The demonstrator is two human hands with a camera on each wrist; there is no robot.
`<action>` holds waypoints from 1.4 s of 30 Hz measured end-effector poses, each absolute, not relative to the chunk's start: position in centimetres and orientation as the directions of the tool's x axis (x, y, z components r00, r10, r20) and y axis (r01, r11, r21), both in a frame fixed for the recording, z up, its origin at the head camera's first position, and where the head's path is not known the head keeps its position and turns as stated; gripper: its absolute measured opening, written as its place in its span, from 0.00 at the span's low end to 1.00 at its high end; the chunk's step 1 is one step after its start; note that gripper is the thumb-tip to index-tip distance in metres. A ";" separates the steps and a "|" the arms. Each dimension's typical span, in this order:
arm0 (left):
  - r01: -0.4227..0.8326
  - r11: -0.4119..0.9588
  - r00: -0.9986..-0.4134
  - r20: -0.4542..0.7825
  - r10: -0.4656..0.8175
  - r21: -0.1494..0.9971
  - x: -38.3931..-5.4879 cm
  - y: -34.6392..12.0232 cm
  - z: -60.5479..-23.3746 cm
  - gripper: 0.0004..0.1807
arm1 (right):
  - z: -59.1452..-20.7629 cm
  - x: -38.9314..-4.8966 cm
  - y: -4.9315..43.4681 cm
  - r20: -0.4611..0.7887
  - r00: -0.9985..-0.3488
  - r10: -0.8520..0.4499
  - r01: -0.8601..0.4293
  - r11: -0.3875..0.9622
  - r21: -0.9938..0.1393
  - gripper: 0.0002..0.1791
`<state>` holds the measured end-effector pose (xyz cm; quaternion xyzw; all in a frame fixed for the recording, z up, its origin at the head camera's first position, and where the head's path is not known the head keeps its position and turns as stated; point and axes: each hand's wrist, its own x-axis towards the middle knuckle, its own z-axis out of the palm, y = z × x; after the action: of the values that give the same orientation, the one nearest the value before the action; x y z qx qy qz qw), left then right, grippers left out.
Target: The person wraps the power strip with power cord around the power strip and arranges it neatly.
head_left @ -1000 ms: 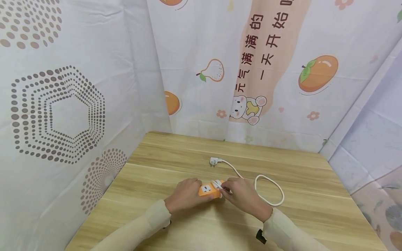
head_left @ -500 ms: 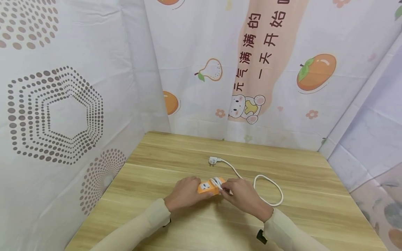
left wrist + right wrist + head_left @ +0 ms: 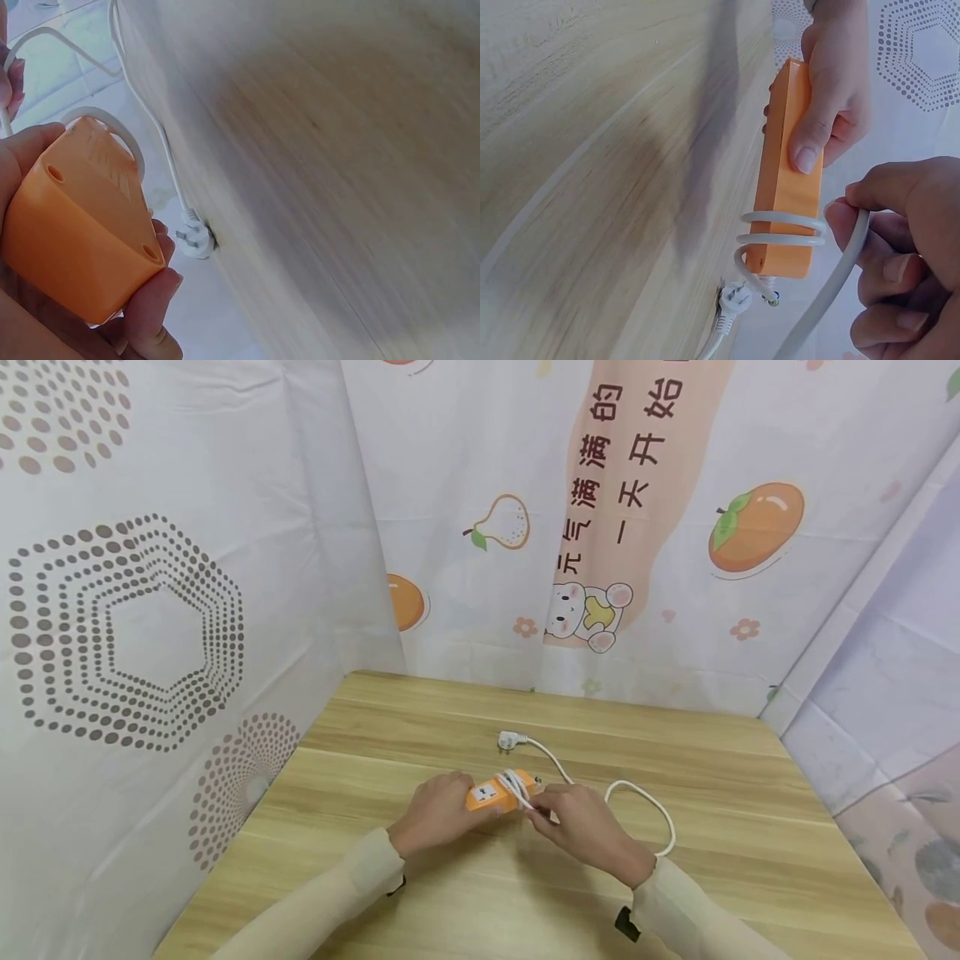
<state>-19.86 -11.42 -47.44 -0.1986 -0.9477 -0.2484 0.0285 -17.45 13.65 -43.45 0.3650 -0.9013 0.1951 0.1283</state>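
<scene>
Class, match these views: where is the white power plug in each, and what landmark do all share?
Head: power plug slightly right of centre, below mid-height.
Left wrist: power plug left of centre, in the lower half.
Right wrist: power plug slightly right of centre, near the bottom.
Shared landmark: the orange power strip.

Both arms are stretched forward. In the head view, the left arm [image 3: 315,902] enters at 7 o'clock and the right arm [image 3: 701,910] at 5 o'clock, both inclined inward. The left grip [image 3: 437,810] is bent in a firm hold; from the right wrist view, its thumb [image 3: 810,142] points to 7 o'clock. The right grip [image 3: 588,827] pinches with its fingertips [image 3: 840,216], the lower fingers [image 3: 892,330] being curled. The two grips are near each other, without touching.
</scene>
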 end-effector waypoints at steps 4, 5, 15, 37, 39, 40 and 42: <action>0.385 0.799 -0.922 0.153 0.356 0.462 -20.0 -11.6 -47.6 0.32 | -43.5 -17.6 13.8 0.370 -0.703 -0.608 -0.707 0.655 -0.267 0.03; 0.383 0.800 -0.923 0.153 0.353 0.463 -20.0 -11.6 -47.6 0.32 | -43.6 -17.6 13.9 0.371 -0.702 -0.608 -0.707 0.654 -0.267 0.03; 0.393 0.787 -0.919 0.194 0.342 0.475 -19.8 -11.8 -47.4 0.33 | -44.1 -17.8 14.6 0.402 -0.681 -0.612 -0.723 0.649 -0.236 0.06; 0.345 0.744 -0.938 0.198 0.284 0.573 -20.0 -12.6 -47.4 0.30 | -46.3 -17.1 14.8 0.411 -0.624 -0.664 -0.775 0.592 -0.220 0.04; 0.340 0.743 -0.940 0.198 0.277 0.577 -19.9 -12.6 -47.4 0.31 | -46.3 -17.2 14.8 0.409 -0.628 -0.662 -0.772 0.595 -0.223 0.04; 0.337 0.744 -0.941 0.196 0.274 0.577 -19.9 -12.5 -47.3 0.31 | -46.3 -17.2 14.8 0.406 -0.630 -0.662 -0.771 0.595 -0.226 0.04; 0.332 0.745 -0.943 0.192 0.272 0.578 -19.9 -12.5 -47.3 0.31 | -46.4 -17.2 14.8 0.405 -0.631 -0.662 -0.771 0.593 -0.232 0.04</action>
<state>-19.86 -12.50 -47.27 -0.1617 -0.9329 -0.3183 0.0475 -17.19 14.82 -46.37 0.4065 -0.8815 0.1956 0.1392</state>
